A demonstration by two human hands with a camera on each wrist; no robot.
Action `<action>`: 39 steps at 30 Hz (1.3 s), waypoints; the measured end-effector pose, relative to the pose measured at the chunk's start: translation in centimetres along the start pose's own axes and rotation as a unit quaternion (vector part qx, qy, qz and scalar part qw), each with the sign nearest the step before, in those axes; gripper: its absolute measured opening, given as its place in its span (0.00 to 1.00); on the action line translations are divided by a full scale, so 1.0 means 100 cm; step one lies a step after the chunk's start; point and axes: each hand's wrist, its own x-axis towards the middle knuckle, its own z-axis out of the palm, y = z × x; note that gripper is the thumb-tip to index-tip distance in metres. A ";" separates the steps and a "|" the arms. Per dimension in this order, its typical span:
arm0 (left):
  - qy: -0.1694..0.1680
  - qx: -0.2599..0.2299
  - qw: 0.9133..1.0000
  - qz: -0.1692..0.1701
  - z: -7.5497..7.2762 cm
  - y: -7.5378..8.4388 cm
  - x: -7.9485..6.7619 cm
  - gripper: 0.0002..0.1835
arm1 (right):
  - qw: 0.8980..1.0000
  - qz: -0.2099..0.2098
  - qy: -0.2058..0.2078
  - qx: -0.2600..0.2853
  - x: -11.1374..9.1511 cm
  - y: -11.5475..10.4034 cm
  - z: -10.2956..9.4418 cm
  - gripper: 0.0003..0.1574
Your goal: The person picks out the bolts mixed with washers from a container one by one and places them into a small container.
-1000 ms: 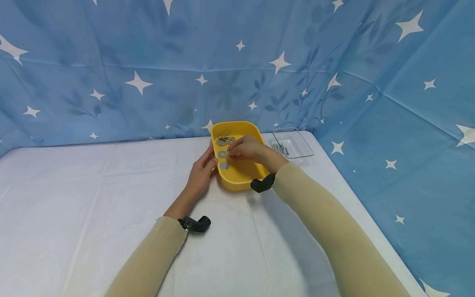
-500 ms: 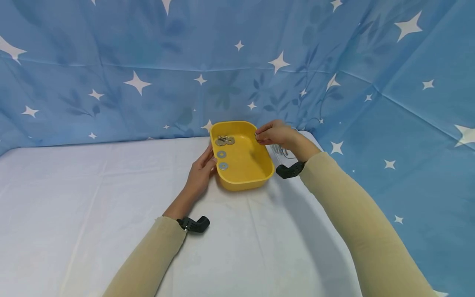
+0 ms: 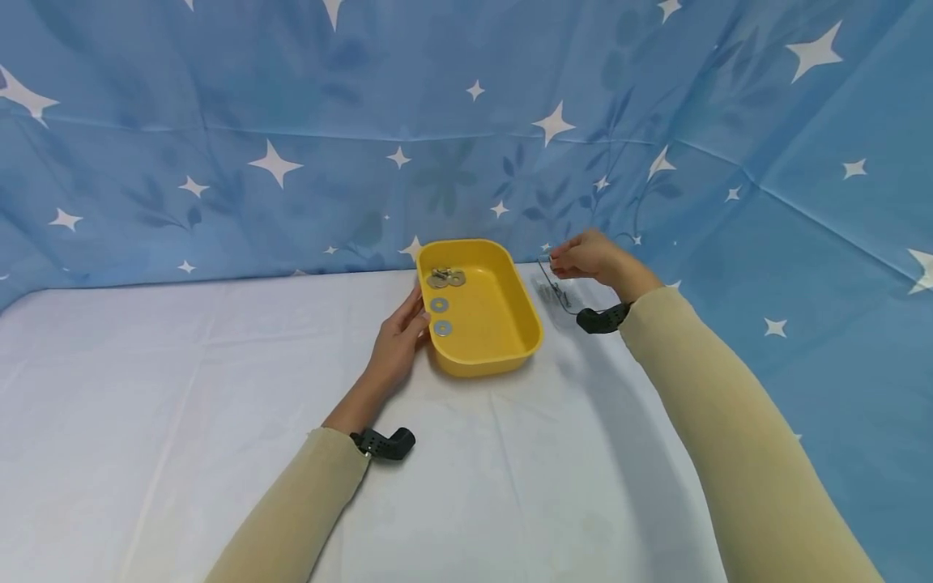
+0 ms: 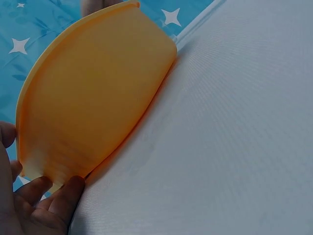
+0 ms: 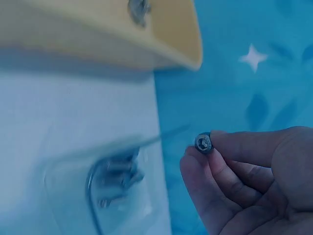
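Note:
My left hand [image 3: 394, 348] holds the left side of a yellow plastic tray [image 3: 484, 324], its thumb at the rim and its fingers along the outer wall. Inside the tray, two flat washers [image 3: 433, 305] lie apart along the left side. A small pile of screws and larger washers [image 3: 457, 278] sits in the far left corner. My right hand [image 3: 594, 257] is beyond the tray's right side, above a clear plastic box. Between thumb and fingertips it pinches a small socket-head screw [image 5: 203, 143], seen end-on in the right wrist view.
The clear box [image 3: 545, 293] stands right of the tray near the table's far edge, with several metal screws [image 5: 117, 178] in it; the right hand partly covers it. A blue star-patterned curtain [image 3: 291, 202] hangs behind and to the right of the white-covered table [image 3: 182, 405].
My right hand has lifted the screw from inside the tray and carried it right, past the tray's rim to above the clear box. The left hand stays at the tray.

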 end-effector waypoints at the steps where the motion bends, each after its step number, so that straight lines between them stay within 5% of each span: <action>1: 0.000 0.000 1.000 0.001 0.000 0.000 0.000 0.32 | 1.000 0.005 0.006 -0.009 0.002 0.004 -0.002 0.24; 14: -0.005 -0.003 1.000 0.001 0.000 0.001 -0.001 0.32 | 0.997 0.055 0.045 -0.041 0.022 0.044 -0.003 0.22; 26: 0.002 -0.002 1.000 0.002 -0.001 0.000 0.000 0.32 | 0.971 0.080 0.103 -0.199 0.034 0.042 0.019 0.10; 39: -0.005 -0.005 1.000 -0.014 -0.003 0.004 0.000 0.32 | 0.972 0.093 0.096 -0.193 0.035 0.044 0.023 0.18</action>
